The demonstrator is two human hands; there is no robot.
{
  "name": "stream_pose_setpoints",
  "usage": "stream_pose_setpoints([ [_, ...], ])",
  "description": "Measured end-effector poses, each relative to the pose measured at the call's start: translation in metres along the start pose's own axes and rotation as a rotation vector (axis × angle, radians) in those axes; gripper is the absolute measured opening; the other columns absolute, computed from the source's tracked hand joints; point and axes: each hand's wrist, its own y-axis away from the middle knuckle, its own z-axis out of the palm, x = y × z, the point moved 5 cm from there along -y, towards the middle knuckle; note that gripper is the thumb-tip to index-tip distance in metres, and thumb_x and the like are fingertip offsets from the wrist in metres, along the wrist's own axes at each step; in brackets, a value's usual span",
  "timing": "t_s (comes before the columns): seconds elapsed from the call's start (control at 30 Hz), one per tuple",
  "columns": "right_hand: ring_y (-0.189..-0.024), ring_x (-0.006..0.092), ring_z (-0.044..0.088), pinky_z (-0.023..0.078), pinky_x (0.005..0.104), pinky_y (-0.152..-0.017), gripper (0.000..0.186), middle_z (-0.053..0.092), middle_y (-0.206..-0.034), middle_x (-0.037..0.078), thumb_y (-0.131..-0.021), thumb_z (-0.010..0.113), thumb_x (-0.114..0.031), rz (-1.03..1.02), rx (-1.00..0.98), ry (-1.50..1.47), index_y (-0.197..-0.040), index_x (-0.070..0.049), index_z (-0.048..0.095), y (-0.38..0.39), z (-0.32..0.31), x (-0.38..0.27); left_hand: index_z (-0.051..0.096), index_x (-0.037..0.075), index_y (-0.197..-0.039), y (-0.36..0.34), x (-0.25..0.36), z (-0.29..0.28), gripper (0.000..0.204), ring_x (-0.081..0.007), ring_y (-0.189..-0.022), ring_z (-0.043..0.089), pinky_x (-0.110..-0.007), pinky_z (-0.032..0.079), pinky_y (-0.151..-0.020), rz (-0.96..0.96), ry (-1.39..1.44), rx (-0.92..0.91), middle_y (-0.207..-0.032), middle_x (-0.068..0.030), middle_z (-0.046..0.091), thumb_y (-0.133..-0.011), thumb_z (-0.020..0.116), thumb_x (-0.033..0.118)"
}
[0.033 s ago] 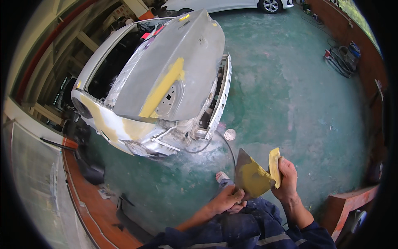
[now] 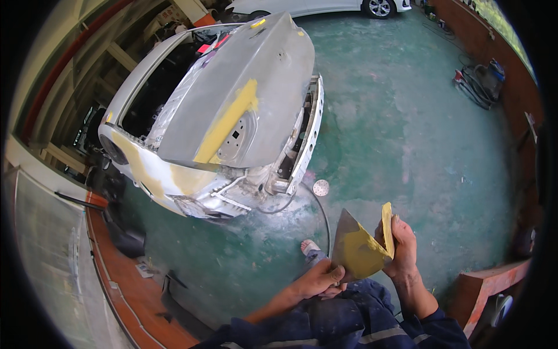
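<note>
Low at the centre, my left hand (image 2: 317,279) grips a flat grey plate (image 2: 354,250) smeared with olive-yellow putty, thumb over its lower corner. To its right, my right hand (image 2: 401,250) is closed on a small spreader (image 2: 386,230) coated with pale yellow putty, held upright at the plate's right edge. Beyond my hands stands a stripped car body (image 2: 267,104) with a grey sanded rear panel, a long yellow filler patch (image 2: 232,125), paler filler on the near quarter panel and an exposed bumper bar.
A round perforated disc (image 2: 320,187) and a hose (image 2: 326,224) lie on the green floor (image 2: 407,134). A white car (image 2: 325,7) is at the back, a vacuum-like machine (image 2: 488,84) by the right wall. A red ledge (image 2: 485,282) is at lower right, black trim pieces at left.
The spreader in my right hand has tilted and shifted slightly up and left along the plate's edge. My left hand and the car look unchanged.
</note>
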Motion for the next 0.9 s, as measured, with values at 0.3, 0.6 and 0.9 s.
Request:
stream_pose_setpoints([
  [0.3, -0.085, 0.0071, 0.063, 0.051, 0.0242, -0.075, 0.028, 0.071, -0.1, 0.003, -0.105, 0.058, -0.022, 0.033, 0.043, 0.696, -0.119, 0.002, 0.066, -0.035, 0.006, 0.062, 0.058, 0.001, -0.086, 0.044, -0.004, -0.023, 0.065, -0.0088, -0.044, 0.04, -0.027, 0.035, -0.044, 0.113, 0.122, 0.238, -0.056, -0.0006, 0.044, -0.095, 0.056, 0.065],
  [0.6, -0.09, 0.0282, 0.058, 0.049, 0.038, -0.077, 0.045, 0.066, -0.104, 0.01, -0.081, 0.066, 0.007, -0.921, -0.068, 1.427, -0.122, -0.01, 0.071, -0.142, 0.078, 0.172, 0.05, 0.005, -0.085, 0.159, 0.013, -0.125, 0.058, -0.0126, -0.042, 0.036, -0.032, 0.034, -0.041, 0.507, 0.178, 0.742, -0.056, -0.0024, 0.039, -0.099, 0.051, 0.061],
  [0.9, -0.088, 0.0268, 0.052, 0.041, 0.0404, -0.077, 0.053, 0.063, -0.109, 0.003, -0.069, 0.064, 0.003, -1.156, 0.121, 1.581, -0.12, -0.01, 0.069, -0.29, 0.138, 0.3, 0.045, 0.01, -0.085, 0.277, 0.031, -0.219, 0.057, -0.012, -0.041, 0.03, -0.032, 0.03, -0.04, 0.373, 0.13, 1.033, -0.055, -0.0004, 0.033, -0.103, 0.038, 0.063],
])
